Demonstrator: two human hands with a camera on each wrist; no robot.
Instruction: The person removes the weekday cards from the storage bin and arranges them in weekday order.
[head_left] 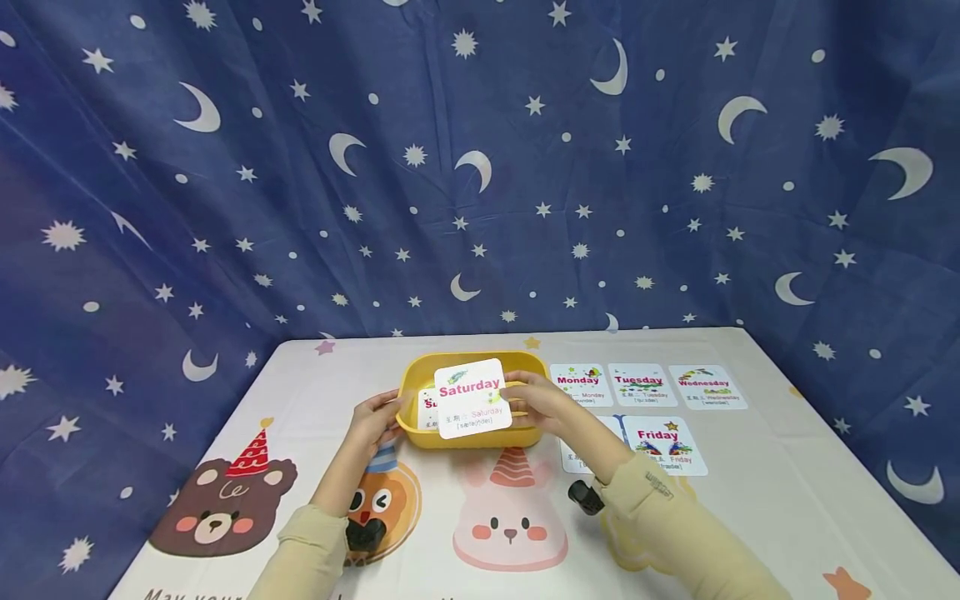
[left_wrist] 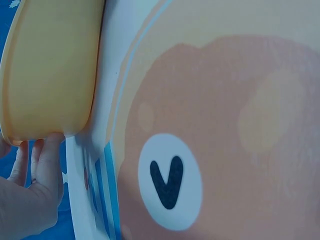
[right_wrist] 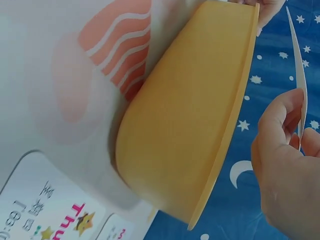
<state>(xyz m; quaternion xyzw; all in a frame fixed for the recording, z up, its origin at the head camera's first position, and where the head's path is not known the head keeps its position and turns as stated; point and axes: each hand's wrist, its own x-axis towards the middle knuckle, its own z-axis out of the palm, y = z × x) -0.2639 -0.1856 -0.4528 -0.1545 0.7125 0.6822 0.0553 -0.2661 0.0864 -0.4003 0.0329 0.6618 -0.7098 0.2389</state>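
Above the yellow basin, my right hand pinches the Saturday card by its right edge. The right wrist view shows that card edge-on, between thumb and fingers, clear of the basin's rim. My left hand grips the basin's left end, with fingertips at the rim and wall in the left wrist view. Inside the basin lies another card marked "Su", partly hidden behind the Saturday card.
To the right lie the Monday, Tuesday and Wednesday cards in a row. Below them are the Friday card and a Thursday card, partly covered by my right forearm. A starry blue curtain hangs behind the table.
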